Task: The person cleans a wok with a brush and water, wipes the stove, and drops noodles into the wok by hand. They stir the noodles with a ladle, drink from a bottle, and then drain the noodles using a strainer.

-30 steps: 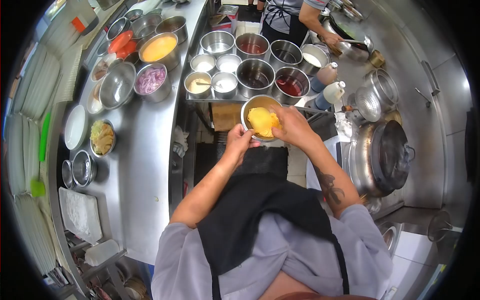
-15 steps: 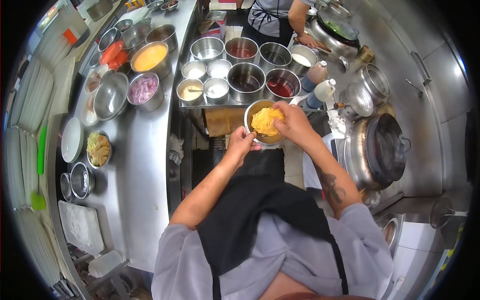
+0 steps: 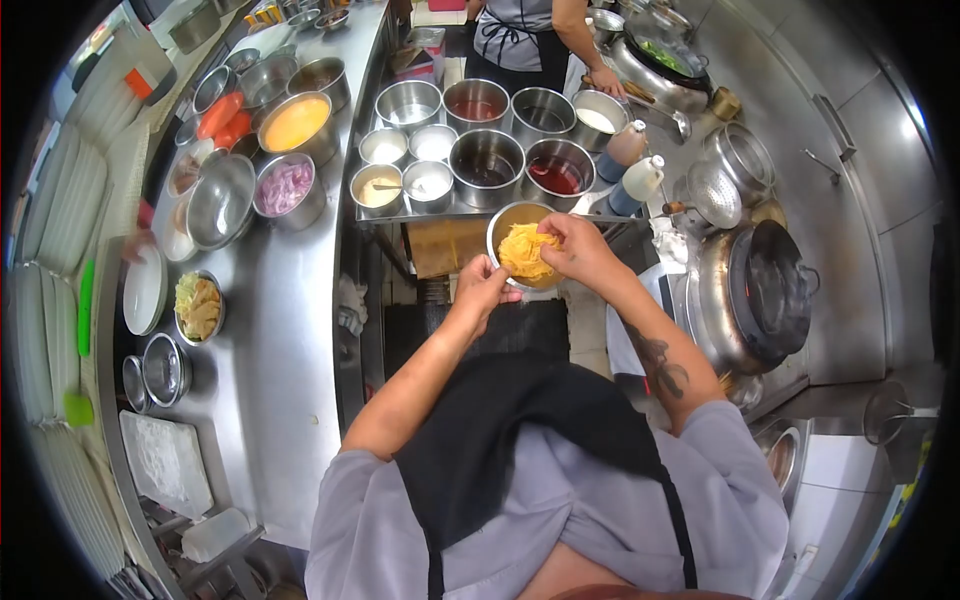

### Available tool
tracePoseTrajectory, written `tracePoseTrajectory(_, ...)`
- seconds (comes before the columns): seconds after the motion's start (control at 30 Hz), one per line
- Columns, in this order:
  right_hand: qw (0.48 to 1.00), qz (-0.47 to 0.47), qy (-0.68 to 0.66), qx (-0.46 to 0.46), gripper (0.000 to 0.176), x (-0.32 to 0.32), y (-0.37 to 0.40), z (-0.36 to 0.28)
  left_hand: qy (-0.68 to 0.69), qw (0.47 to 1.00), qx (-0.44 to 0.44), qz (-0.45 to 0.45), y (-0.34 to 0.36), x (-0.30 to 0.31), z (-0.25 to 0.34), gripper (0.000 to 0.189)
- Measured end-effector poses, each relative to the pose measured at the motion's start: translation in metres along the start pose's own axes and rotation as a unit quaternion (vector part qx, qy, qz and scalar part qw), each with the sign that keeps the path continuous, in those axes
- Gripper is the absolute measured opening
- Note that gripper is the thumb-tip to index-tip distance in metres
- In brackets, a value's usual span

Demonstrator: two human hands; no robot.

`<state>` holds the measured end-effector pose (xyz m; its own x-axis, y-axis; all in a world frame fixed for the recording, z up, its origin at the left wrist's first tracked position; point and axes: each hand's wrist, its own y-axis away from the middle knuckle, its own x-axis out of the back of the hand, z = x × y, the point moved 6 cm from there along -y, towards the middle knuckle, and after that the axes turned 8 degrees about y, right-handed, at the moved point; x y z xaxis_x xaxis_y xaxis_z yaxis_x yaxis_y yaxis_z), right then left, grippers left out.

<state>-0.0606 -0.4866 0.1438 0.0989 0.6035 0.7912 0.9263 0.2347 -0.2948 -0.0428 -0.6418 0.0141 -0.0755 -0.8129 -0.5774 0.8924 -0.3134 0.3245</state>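
A metal bowl is tilted toward me in front of the sauce stand. Its near left rim is gripped by my left hand, thumb on top and fingers curled beneath. Inside the bowl sits a loose tangle of thin yellow noodles. My right hand reaches in from the right with its fingertips pinched on some strands. The ends of those fingers are partly hidden among the noodles.
Ahead stands a metal stand with several pots of sauces and powders. Two squeeze bottles are at its right. A steel counter runs along the left, a wok sits right. A co-worker stands beyond.
The noodles look looser and more spread out, and my right hand has shifted slightly within the bowl. A blurred hand shape now shows beside the white plate at the far left.
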Motion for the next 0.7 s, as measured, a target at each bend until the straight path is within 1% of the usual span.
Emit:
tracePoseTrajectory(0.03,1.0,-0.018,-0.022,-0.012,0.023,-0.001,-0.002,-0.002,0.002,1.0,-0.003,0.001,-0.002,0.001,0.001,0.009)
tracePoseTrajectory(0.07,0.996,-0.023,-0.037,-0.082,0.026,0.002,-0.003,0.003,0.002,1.0,-0.003,0.004,-0.002,0.004,-0.001,0.008)
tracePoseTrajectory(0.1,0.995,-0.024,-0.039,-0.084,0.026,0.005,-0.005,-0.002,0.001,1.0,-0.002,0.006,0.0,0.005,-0.003,0.007)
tracePoseTrajectory(0.17,0.988,0.007,-0.146,-0.047,0.033,0.015,-0.008,-0.011,-0.002,1.0,0.001,0.009,0.001,0.006,-0.005,0.007)
tracePoseTrajectory(0.2,0.998,0.009,-0.044,0.034,0.042,0.013,-0.007,-0.015,-0.003,1.0,0.0,0.01,0.002,0.002,-0.002,0.006)
tracePoseTrajectory(0.23,0.998,0.011,-0.043,0.034,0.042,0.009,-0.002,-0.011,-0.004,1.0,0.0,0.008,0.003,-0.001,0.001,0.006)
tracePoseTrajectory(0.27,0.993,0.004,0.086,0.084,0.043,0.001,0.006,-0.016,-0.002,1.0,0.003,0.005,0.006,-0.005,0.002,0.006)
tracePoseTrajectory(0.3,0.968,-0.003,0.213,0.133,0.045,-0.009,0.013,-0.021,-0.001,1.0,0.007,0.003,0.008,-0.008,0.003,0.006)
tracePoseTrajectory(0.33,0.96,-0.011,0.241,0.14,0.045,-0.021,0.017,-0.016,-0.001,1.0,0.008,0.003,0.008,-0.008,0.002,0.006)
tracePoseTrajectory(0.4,0.963,-0.026,0.239,0.121,0.042,-0.026,0.013,0.0,-0.004,1.0,-0.006,-0.029,0.008,-0.012,0.001,0.007)
tracePoseTrajectory(0.47,0.965,-0.041,0.237,0.104,0.039,-0.02,0.008,0.012,-0.002,1.0,-0.002,-0.023,0.008,-0.013,0.002,0.007)
tracePoseTrajectory(0.53,0.987,-0.027,0.153,0.048,0.033,0.008,0.0,0.001,0.001,1.0,0.003,-0.015,0.009,-0.012,0.002,0.007)
tracePoseTrajectory(0.57,0.987,-0.028,0.153,0.047,0.033,0.011,0.001,-0.002,-0.003,1.0,0.007,-0.011,0.009,-0.012,0.002,0.008)
tracePoseTrajectory(0.63,0.983,-0.004,0.146,0.11,0.03,0.014,0.006,-0.016,-0.009,1.0,0.011,-0.011,0.009,-0.014,0.002,0.008)
tracePoseTrajectory(0.67,0.969,0.024,0.213,0.125,0.027,0.0,0.014,-0.009,0.003,1.0,0.005,-0.023,0.011,-0.017,0.002,0.008)
tracePoseTrajectory(0.7,0.969,0.026,0.214,0.123,0.027,-0.009,0.019,0.001,0.015,0.999,-0.001,-0.034,0.012,-0.02,0.003,0.008)
